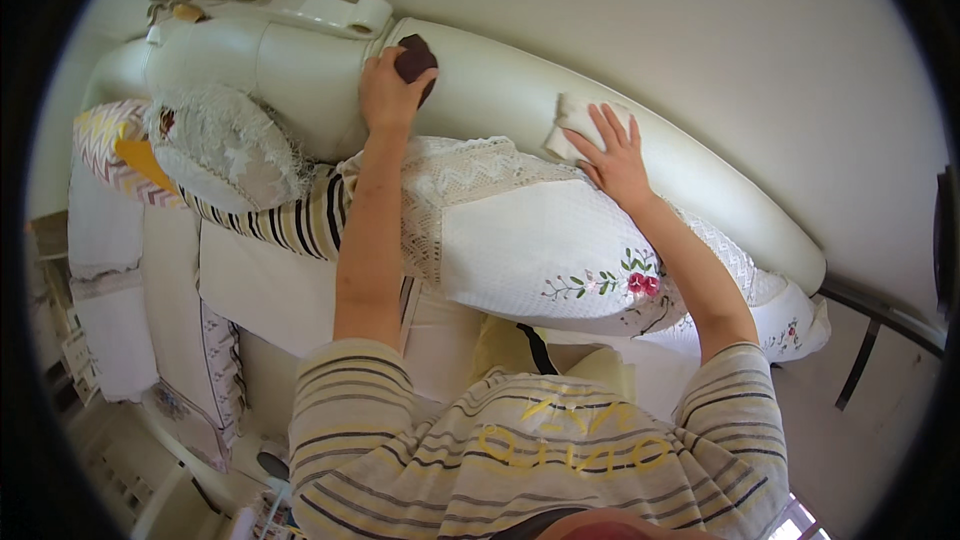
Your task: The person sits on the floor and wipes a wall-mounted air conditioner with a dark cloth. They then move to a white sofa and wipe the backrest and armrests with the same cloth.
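My left hand (391, 94) grips a dark maroon folded cloth or pad (416, 60) between thumb and fingers, against the cream leather sofa back (495, 82) near a seam. Farther right, my right hand (619, 161) holds a folded white cloth (574, 114) pressed to the same backrest, fingers spread flat over it. Below both hands lies a white sofa cover or cushion (525, 240) with crocheted lace edging and embroidered red flowers. My right forearm passes over this cover. Part of the maroon piece is hidden behind my left fingers.
To the left are a fringed white cushion (225, 146), a striped cushion (300, 221) and a zigzag-patterned cushion (101, 135). A glossy white scrolled rail (315, 7) tops the sofa's left part. The wall (675, 22) rises behind. A dark rail (885, 311) adjoins the sofa's right end.
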Available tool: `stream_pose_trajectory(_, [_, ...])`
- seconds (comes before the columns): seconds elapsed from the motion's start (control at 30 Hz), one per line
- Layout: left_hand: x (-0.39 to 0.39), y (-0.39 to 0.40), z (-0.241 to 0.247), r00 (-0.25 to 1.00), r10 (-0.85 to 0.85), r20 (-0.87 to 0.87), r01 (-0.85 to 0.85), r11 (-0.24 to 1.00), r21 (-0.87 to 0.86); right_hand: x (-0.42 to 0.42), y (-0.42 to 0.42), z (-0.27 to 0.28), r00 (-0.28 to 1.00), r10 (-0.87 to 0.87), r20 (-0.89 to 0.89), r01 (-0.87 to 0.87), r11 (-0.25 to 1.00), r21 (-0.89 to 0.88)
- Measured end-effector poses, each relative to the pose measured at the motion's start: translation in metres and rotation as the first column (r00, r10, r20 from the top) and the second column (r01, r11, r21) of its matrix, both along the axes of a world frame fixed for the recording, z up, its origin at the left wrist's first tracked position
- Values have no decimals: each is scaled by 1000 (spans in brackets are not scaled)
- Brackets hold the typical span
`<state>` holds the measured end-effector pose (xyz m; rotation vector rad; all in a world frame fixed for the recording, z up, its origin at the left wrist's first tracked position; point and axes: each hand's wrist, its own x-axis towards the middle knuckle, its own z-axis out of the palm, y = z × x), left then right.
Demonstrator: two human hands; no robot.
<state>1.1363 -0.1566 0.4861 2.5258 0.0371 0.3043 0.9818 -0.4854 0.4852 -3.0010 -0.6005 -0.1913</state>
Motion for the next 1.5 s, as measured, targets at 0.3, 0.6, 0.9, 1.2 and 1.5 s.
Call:
stream_pose_trajectory(0.3, [10,4,-24,998,-26,49,23,998,58,41,43,-2,998,-60,-27,61,996,59])
stream_pose_trajectory(0.6, [21,6,-15,997,10,-76,-15,998,-57,48,50,-13,994,-109,12,106,987,121])
stream_pose_trajectory(0.9, [28,-6,-34,980,175,-96,-171,984,54,50,49,-19,990,-104,91,94,990,105])
stream_pose_trajectory(1.2, [17,-17,-34,943,331,-25,-326,937,124,45,54,-32,972,-82,221,61,993,102])
stream_pose_trajectory(1.5, [15,-17,-20,944,316,-91,-305,945,121,45,57,-30,975,-81,206,68,995,72])
